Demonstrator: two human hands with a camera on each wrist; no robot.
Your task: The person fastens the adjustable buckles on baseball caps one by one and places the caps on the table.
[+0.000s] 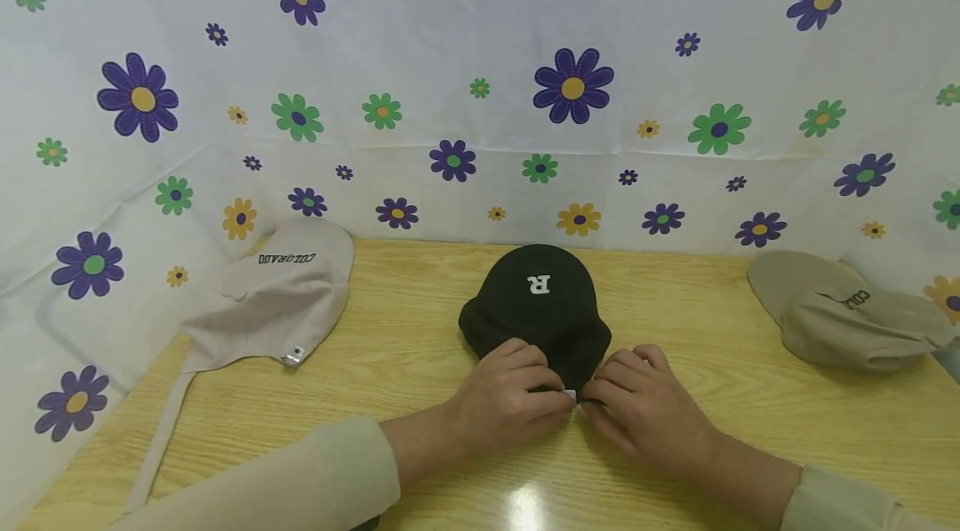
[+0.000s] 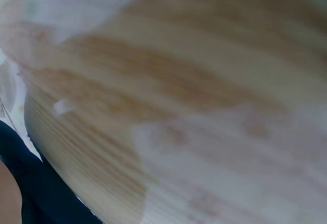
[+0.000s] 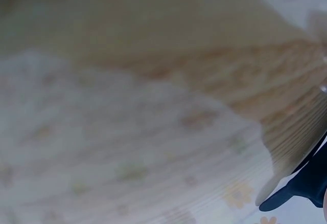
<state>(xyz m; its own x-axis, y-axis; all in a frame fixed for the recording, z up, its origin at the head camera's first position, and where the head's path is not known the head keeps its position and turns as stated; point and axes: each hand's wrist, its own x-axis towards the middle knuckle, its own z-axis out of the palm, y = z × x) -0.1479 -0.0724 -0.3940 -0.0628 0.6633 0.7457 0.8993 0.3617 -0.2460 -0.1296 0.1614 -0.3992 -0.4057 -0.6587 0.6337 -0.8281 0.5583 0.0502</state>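
At the time of inspection, a black fabric cap with a raised white letter R stood at the middle of a light wood-grain desk, its letter upside down as seen from the person's seat and its narrow rear end pointing toward the person. The left hand had its fingers curled and clamped on that rear end, beside a small pale fitting. The right hand pinched a thin dark strip of the same cap, with fingers drawn together. The two sets of fingertips were near each other, the fitting between them.

To the left lay a pale pinkish-beige cloth cap lettered COLORADO, its long strap trailing loose across the desk toward the left sleeve. To the right, near a white flower-printed sheet, lay a khaki cloth cap.

Risks noted, in the inspector's judgement: the strip could slip from the right fingers, since little of it showed; the soft cap could twist or slide if the hands pulled unevenly; the left forearm could drag the loose strap if it swung outward. Both wrist views were blurred and did not settle the exact finger contact.
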